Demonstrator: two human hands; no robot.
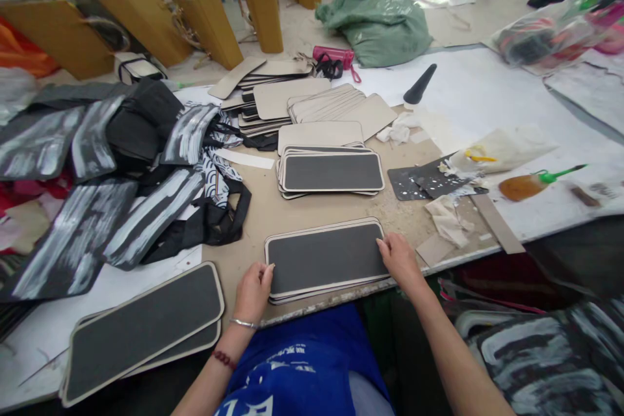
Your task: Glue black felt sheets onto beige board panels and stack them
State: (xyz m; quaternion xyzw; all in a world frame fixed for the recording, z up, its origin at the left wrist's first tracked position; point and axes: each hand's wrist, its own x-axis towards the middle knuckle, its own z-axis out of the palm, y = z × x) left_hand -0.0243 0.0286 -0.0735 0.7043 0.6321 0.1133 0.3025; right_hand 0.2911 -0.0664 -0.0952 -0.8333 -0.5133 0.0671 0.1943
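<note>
A rounded rectangular panel, dark grey with a cream border, lies on top of a few similar ones at the table's front edge. My left hand pinches its left end between thumb and fingers. At the opposite end, my right hand grips the right edge the same way. Just behind sits a second stack of smaller-looking panels, the top one dark side up. Two more long dark panels overlap at the front left, jutting past the table edge.
Black fabric pieces with white smears pile up on the left. Cream boards are stacked at the back. To the right are a glue-spotted dark sheet, a bottle of amber liquid and a black cone-shaped tool. A green bag stands behind.
</note>
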